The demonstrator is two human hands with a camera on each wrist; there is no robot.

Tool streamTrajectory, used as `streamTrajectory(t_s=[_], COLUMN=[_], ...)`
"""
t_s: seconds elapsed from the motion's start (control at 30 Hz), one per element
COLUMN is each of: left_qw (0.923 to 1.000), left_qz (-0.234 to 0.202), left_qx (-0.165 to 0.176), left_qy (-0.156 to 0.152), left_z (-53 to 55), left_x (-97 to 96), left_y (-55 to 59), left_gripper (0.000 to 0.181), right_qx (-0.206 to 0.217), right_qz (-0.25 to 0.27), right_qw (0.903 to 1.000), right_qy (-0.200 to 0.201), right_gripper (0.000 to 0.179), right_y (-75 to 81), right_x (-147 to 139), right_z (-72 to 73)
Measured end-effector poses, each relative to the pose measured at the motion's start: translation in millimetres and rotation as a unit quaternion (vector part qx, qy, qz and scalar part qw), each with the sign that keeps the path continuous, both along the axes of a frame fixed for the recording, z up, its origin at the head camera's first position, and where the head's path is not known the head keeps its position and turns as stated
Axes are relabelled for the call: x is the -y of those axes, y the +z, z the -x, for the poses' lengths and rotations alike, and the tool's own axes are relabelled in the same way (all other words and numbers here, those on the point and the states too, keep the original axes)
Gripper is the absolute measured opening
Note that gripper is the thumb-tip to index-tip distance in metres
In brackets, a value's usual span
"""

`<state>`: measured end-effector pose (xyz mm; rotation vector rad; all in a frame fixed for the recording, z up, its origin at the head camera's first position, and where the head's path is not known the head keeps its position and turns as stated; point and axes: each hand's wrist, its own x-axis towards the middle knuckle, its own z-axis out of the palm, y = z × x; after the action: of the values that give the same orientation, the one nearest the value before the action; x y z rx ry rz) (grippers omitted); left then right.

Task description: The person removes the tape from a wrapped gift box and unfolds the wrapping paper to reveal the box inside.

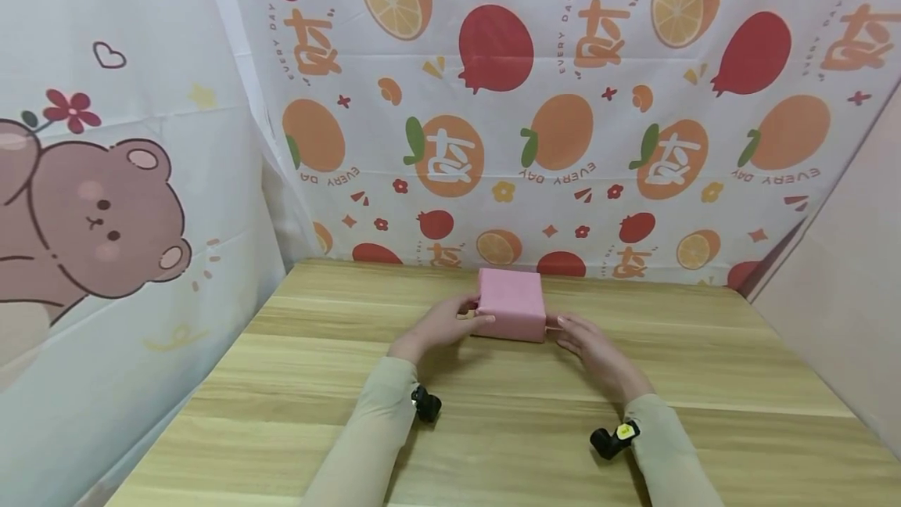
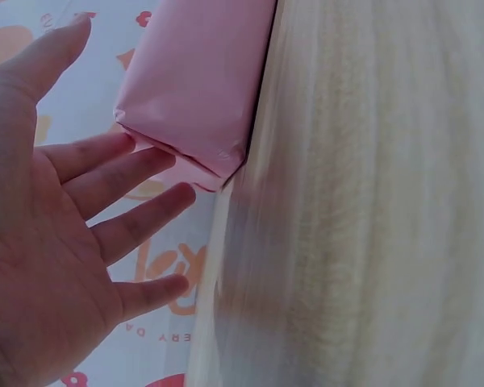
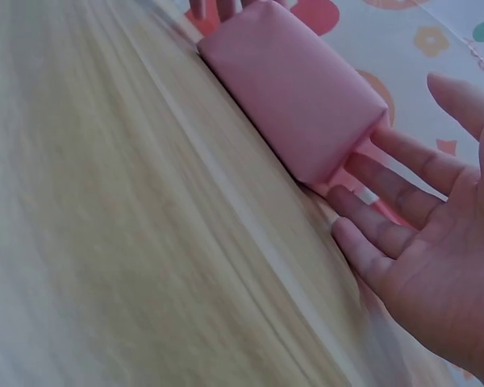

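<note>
A box wrapped in pink paper (image 1: 511, 303) stands on the wooden table toward its back edge. My left hand (image 1: 450, 324) is at its left side, thumb extended toward the front face. In the left wrist view the fingers (image 2: 145, 230) are spread and fairly straight, their tips right at the folded end of the pink box (image 2: 195, 76). On the opposite side, my right hand (image 1: 590, 344) has its straight fingers (image 3: 403, 197) reaching to the box's other end, with the thumb raised away from it. Neither hand curls round the box.
The wooden table (image 1: 493, 444) reaches back to a fruit-print curtain (image 1: 605, 178) close behind the box. A bear-print curtain (image 1: 127, 217) hangs at the left, and a plain pale wall (image 1: 838, 288) borders the right. Small black cameras (image 1: 426, 405) are strapped at both wrists.
</note>
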<state>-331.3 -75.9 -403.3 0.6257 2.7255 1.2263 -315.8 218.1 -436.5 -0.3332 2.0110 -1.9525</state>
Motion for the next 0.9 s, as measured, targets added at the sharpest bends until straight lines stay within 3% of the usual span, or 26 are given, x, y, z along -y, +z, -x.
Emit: streamTrajectory(t_s=[0.3,0.5,0.7,0.9], left_qw=[0.9993,0.9986,0.9980,0.9942], left_qz=[-0.017,-0.017,-0.051,-0.086], left_qx=[-0.032,-0.050,-0.033,0.005], left_qy=[0.004,0.004,-0.018,-0.064], left_z=[0.7,-0.2,-0.7,-3.6], left_x=[0.6,1.3,0.9,-2.5], left_y=[2.3,3.5,2.2,3.5], left_gripper=[0.044,0.031,0.032,0.038], right_qx=[0.022,0.006,-0.008,-0.001], right_qz=[0.005,0.001,0.000,-0.015], right_qw=[0.9997,0.9994,0.9976,0.9963], right_qy=[-0.002,0.033,0.069,0.085], right_gripper=[0.054,0.050,0.044,0.040], right_y=[2.9,3.8,4.0,5.4], right_x=[-9.0,-15.9,-21.3,-26.3], right_z=[-1.1,-1.7,-2.0,-1.4])
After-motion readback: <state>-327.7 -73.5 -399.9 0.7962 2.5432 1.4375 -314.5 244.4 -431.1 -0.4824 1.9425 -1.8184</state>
